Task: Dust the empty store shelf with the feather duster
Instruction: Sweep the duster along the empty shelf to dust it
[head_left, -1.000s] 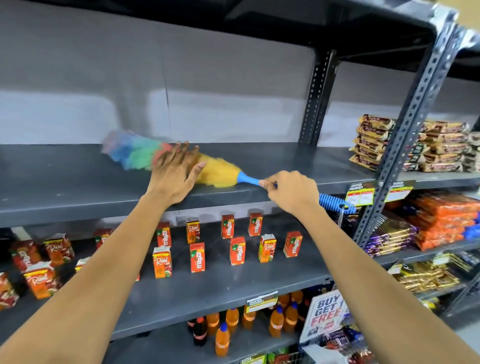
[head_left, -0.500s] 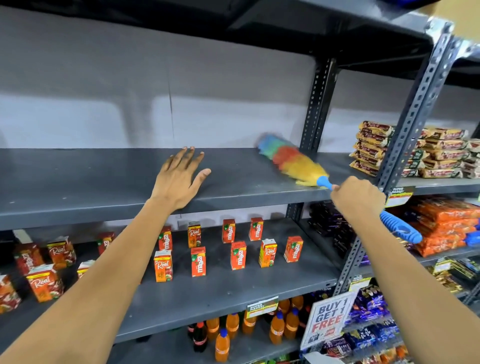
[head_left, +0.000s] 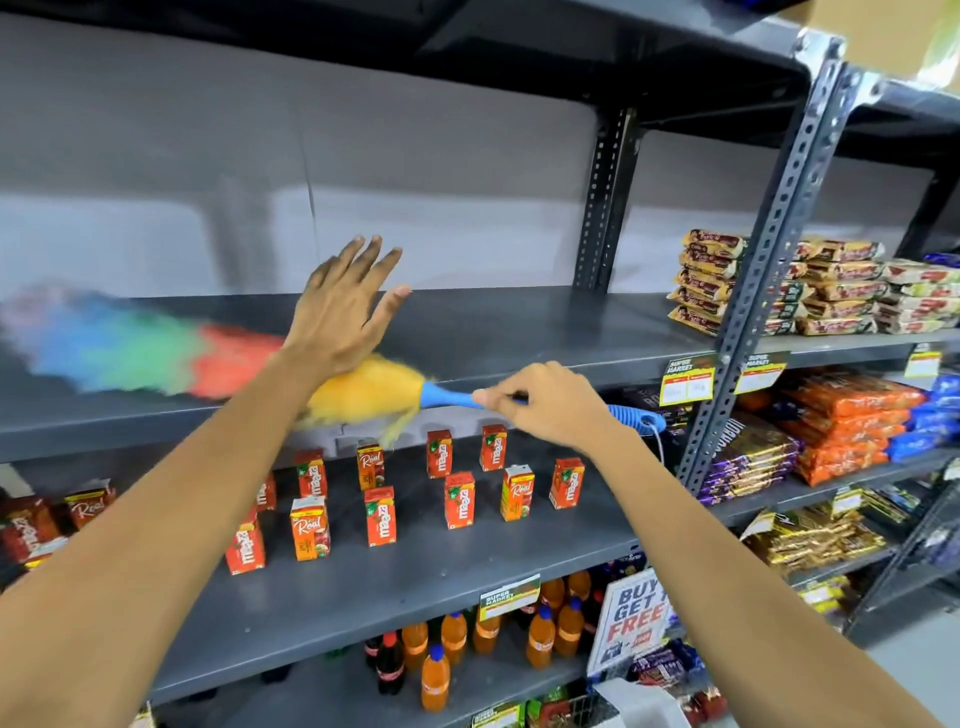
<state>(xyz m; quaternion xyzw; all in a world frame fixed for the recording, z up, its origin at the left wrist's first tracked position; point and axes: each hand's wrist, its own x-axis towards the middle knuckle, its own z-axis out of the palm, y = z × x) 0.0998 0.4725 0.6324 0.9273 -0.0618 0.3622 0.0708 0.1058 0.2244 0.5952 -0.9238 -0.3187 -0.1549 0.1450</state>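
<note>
The rainbow feather duster (head_left: 156, 353) lies along the empty grey shelf (head_left: 519, 327), its head blurred with motion and stretching far to the left. My right hand (head_left: 545, 402) is shut on its blue handle near the shelf's front edge. My left hand (head_left: 345, 306) hovers flat with spread fingers over the shelf, just above the duster's yellow base, and hides part of it.
A slotted metal upright (head_left: 763, 260) bounds the shelf on the right, with stacked snack packets (head_left: 831, 291) beyond it. Small juice cartons (head_left: 457, 499) stand on the shelf below, bottles (head_left: 452, 644) lower down. Price tags (head_left: 688, 379) hang on the shelf edge.
The duster has swept from the right end of the shelf back to the far left. My right hand moved left with it. My left hand lifted slightly off the shelf.
</note>
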